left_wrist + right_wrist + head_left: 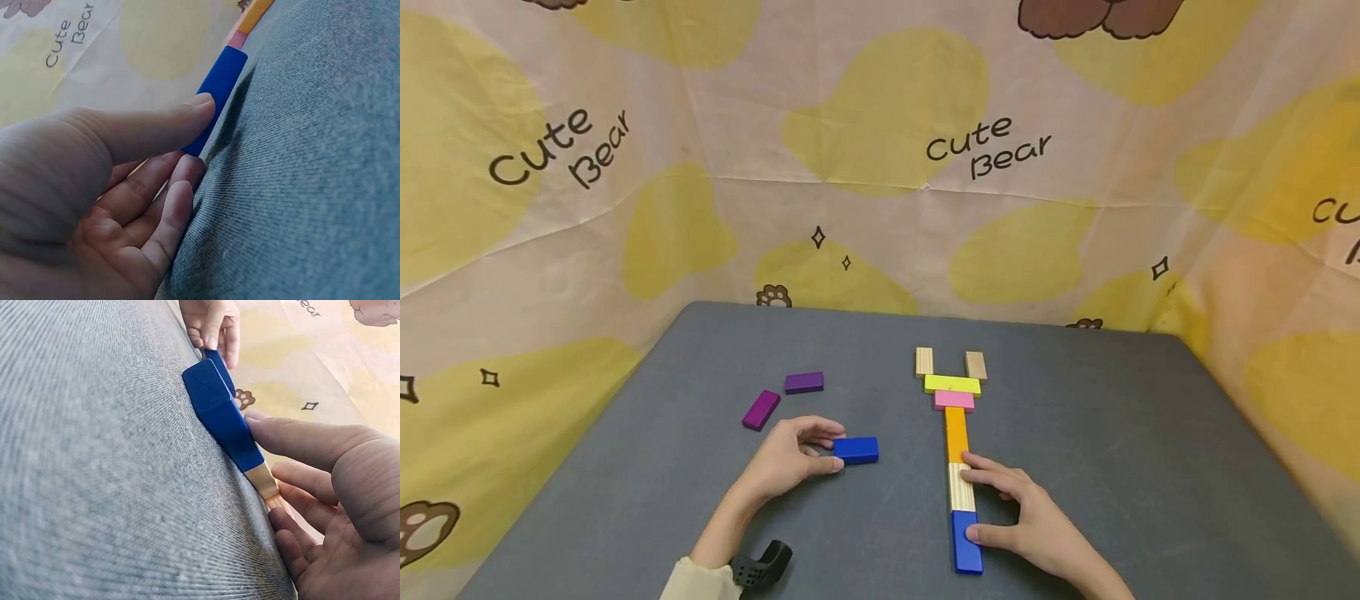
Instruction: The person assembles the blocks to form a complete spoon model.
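Note:
My left hand [790, 458] pinches one end of a blue block [859, 451] between thumb and fingers, low over the grey table. In the left wrist view the thumb lies on that blue block [220, 87], with fingertips under its near end. My right hand [1026, 512] touches a line of blocks from the right side. Its thumb is at the near blue block [967, 554], and its fingertips reach the plain wood block [961, 490] and the orange block [956, 429]. The right wrist view shows the thumb against the edge of the blue block [234, 425].
Beyond the orange block lie a pink block [954, 402] and a yellow-green block [952, 383], both crosswise. Two plain wood blocks, left [924, 362] and right [976, 365], stand off its far side. A purple block [804, 382] and a magenta block [762, 410] lie left. Patterned cloth [880, 233] hangs behind.

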A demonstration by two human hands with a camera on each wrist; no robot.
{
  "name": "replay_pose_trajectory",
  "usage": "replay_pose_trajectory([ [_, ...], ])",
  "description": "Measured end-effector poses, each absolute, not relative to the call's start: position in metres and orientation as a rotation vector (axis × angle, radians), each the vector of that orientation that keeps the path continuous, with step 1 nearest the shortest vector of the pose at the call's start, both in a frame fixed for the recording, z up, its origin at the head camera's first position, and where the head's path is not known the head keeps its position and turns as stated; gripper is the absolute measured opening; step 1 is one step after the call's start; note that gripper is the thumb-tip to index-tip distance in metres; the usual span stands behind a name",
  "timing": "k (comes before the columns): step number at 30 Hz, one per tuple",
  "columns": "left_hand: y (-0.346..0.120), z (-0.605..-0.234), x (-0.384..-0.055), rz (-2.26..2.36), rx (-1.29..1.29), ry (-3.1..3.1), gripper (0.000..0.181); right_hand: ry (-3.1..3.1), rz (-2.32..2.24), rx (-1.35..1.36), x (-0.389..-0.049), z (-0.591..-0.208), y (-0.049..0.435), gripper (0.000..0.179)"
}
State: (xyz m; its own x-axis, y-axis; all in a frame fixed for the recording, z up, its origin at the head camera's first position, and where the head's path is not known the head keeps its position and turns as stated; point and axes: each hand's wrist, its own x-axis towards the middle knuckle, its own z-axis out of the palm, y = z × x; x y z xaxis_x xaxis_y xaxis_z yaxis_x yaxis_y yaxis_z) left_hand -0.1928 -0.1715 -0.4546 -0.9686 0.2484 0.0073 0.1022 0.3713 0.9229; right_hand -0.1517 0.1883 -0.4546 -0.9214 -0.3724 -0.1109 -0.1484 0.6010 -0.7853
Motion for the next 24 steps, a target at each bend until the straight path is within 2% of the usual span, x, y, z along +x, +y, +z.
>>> replay_pose_trajectory([
  [13,-0.158,-0.441,-0.199,1.898,0.287,2.41,0.041,2.583,-1.219,-0.422,-0.152,-0.454,0.191,0.064],
  [24,-0.098,-0.411,-0.243,1.986,0.379,2.498,0.039,2.561,-1.243,-0.44,-0.152,-0.455,0.188,0.063],
])
